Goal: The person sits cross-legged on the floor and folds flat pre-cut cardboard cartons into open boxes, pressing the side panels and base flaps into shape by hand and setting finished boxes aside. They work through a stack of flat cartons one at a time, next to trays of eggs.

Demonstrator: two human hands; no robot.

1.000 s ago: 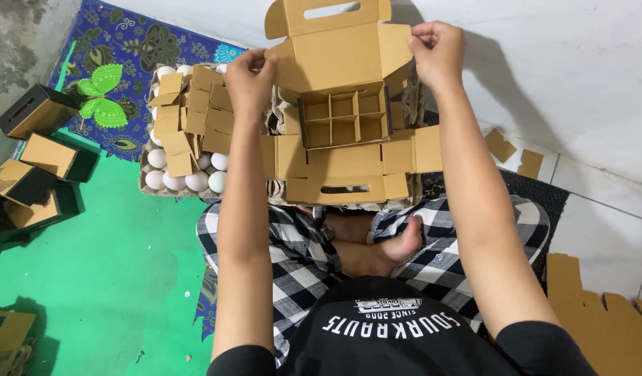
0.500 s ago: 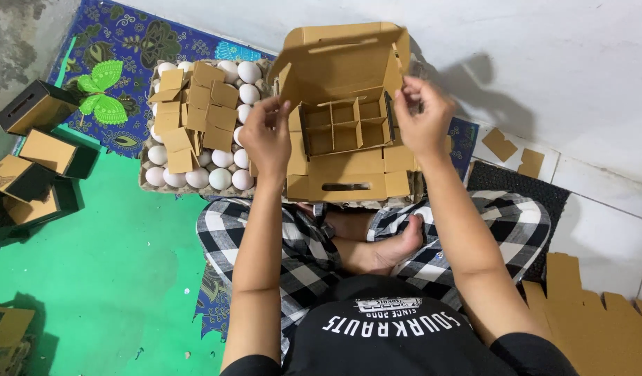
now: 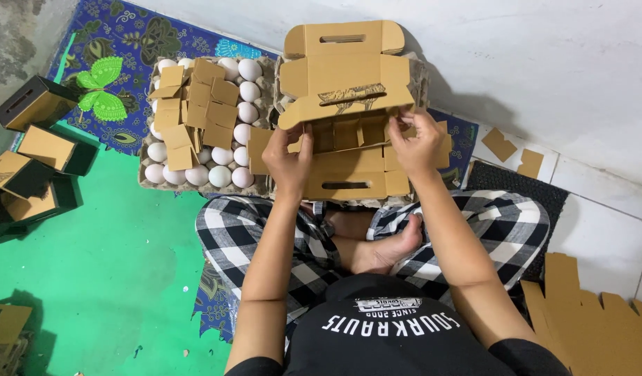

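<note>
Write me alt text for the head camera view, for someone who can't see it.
Seen from above, a seated person's left hand and right hand fold the lid of a brown cardboard box with inner dividers. To the left, a tray of white eggs carries loose cardboard pieces, and finished boxes sit on a green mat.

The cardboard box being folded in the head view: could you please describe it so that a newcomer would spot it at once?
Start at the white wall and look down to the seated person's raised hands. Between the left hand and the right hand is the cardboard box, plain brown, open, with dividers inside and slot handles in its flaps. Unlike the egg tray beside it, which carries white eggs and loose cardboard pieces, it holds no eggs.
</note>
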